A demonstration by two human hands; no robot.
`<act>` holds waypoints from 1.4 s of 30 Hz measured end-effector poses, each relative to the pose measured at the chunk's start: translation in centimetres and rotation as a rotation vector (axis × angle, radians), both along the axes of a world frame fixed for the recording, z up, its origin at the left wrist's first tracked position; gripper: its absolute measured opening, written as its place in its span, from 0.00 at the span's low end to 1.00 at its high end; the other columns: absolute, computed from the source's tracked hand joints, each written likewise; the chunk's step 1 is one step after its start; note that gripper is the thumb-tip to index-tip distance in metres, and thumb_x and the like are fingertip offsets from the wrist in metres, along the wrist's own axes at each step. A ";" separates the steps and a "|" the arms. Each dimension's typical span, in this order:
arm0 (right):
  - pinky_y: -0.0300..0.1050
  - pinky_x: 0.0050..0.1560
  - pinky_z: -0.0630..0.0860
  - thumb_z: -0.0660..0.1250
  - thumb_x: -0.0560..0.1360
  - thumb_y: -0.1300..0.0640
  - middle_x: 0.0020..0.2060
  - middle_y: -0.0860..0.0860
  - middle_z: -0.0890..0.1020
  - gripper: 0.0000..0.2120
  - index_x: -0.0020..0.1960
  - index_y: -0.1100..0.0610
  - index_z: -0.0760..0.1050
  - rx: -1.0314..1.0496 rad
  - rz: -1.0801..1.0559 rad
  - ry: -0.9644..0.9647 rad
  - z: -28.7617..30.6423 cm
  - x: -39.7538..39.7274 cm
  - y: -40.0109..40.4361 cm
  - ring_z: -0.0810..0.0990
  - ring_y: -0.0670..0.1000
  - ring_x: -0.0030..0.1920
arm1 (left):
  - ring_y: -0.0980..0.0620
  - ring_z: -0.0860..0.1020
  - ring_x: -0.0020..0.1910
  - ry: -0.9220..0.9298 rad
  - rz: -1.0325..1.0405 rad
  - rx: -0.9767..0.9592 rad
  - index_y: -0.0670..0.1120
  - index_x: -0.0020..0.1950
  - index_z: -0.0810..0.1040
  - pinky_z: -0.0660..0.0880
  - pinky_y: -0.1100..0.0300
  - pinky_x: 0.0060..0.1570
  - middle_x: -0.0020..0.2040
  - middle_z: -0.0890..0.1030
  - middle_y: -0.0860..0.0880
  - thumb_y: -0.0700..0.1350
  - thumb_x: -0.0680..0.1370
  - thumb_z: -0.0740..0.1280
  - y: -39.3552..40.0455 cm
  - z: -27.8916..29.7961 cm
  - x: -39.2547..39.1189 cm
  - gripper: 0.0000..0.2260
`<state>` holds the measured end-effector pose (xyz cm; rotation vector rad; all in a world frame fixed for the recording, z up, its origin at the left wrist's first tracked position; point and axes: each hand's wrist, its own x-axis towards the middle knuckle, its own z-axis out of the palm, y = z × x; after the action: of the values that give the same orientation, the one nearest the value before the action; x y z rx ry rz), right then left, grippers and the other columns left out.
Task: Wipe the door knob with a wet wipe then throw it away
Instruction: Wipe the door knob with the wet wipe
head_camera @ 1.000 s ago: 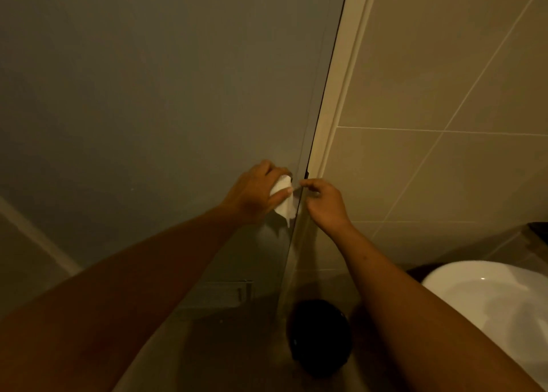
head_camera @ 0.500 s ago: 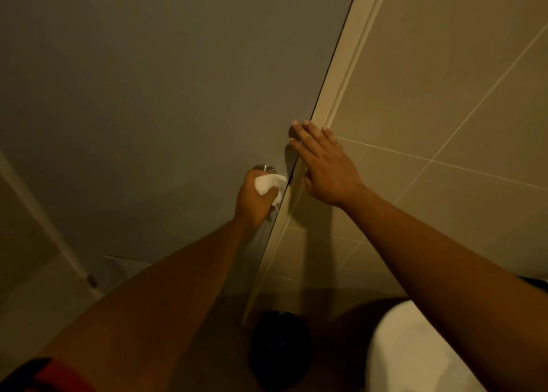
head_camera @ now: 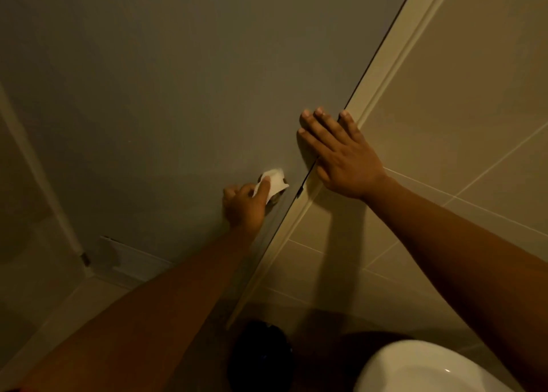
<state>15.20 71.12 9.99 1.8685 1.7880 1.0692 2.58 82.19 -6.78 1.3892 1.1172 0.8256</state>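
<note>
My left hand (head_camera: 244, 206) is closed around a white wet wipe (head_camera: 275, 181) and presses it over the door knob (head_camera: 275, 198) on the grey door (head_camera: 178, 95). The knob is almost wholly hidden under the wipe and my fingers; only a dark metal sliver shows. My right hand (head_camera: 338, 157) lies flat with fingers spread, across the door's edge and the cream frame (head_camera: 385, 65), just up and right of the knob. It holds nothing.
A dark round bin (head_camera: 261, 359) stands on the floor below the door edge. A white basin (head_camera: 421, 368) fills the bottom right corner. Beige wall tiles (head_camera: 459, 124) run to the right of the frame, and a vent grille (head_camera: 130, 258) sits low in the door.
My right hand has slid from the frame onto the door's edge and lies flatter. My left hand has turned on the knob, so the wipe now sits on the knob's top and right.
</note>
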 end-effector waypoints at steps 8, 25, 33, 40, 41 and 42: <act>0.60 0.77 0.48 0.59 0.74 0.49 0.79 0.55 0.55 0.35 0.79 0.55 0.55 0.047 0.044 -0.029 -0.3 0.5 0.2 0.52 0.58 0.79 | 0.45 0.76 0.48 0.140 -0.180 0.767 0.47 0.59 0.77 0.78 0.53 0.44 0.52 0.74 0.44 0.54 0.73 0.69 -0.6 1.0 -0.6 0.18; 0.61 0.77 0.48 0.57 0.75 0.46 0.79 0.56 0.56 0.34 0.79 0.55 0.54 0.073 0.063 -0.061 -0.8 0.8 0.6 0.52 0.58 0.79 | 0.51 0.73 0.46 -0.019 -0.277 0.718 0.41 0.56 0.80 0.74 0.77 0.45 0.54 0.70 0.41 0.42 0.71 0.74 -0.7 0.0 -1.5 0.15; 0.61 0.77 0.47 0.57 0.76 0.46 0.79 0.56 0.56 0.34 0.79 0.55 0.56 0.097 0.074 -0.087 -1.0 0.9 0.7 0.53 0.59 0.79 | 0.42 0.78 0.57 -0.006 -0.513 0.667 0.42 0.62 0.76 0.78 0.59 0.48 0.57 0.76 0.44 0.53 0.76 0.64 2.3 1.2 -3.9 0.20; 0.61 0.77 0.47 0.58 0.75 0.46 0.79 0.56 0.55 0.35 0.79 0.56 0.55 0.089 0.063 -0.095 -0.9 0.8 0.7 0.52 0.59 0.79 | 0.49 0.72 0.60 0.203 -0.767 0.630 0.54 0.72 0.69 0.72 0.57 0.60 0.65 0.69 0.45 0.49 0.79 0.65 4.1 2.3 -4.8 0.21; 0.61 0.77 0.47 0.58 0.75 0.46 0.79 0.56 0.55 0.35 0.79 0.56 0.55 0.089 0.061 -0.096 -0.9 0.8 0.7 0.52 0.59 0.79 | 0.50 0.71 0.60 0.269 -0.812 0.654 0.54 0.72 0.69 0.71 0.57 0.60 0.66 0.69 0.45 0.50 0.79 0.65 4.5 2.9 -4.8 0.21; 0.61 0.77 0.47 0.58 0.75 0.46 0.79 0.56 0.55 0.35 0.79 0.55 0.55 0.090 0.059 -0.098 -0.9 0.7 0.7 0.52 0.59 0.79 | 0.49 0.71 0.61 0.313 -0.833 0.691 0.54 0.72 0.69 0.70 0.57 0.61 0.66 0.68 0.45 0.50 0.78 0.65 4.6 3.5 -4.7 0.22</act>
<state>15.91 71.78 9.12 1.7905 1.7762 1.2591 -2.11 86.80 -3.28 2.3831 0.3516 0.3740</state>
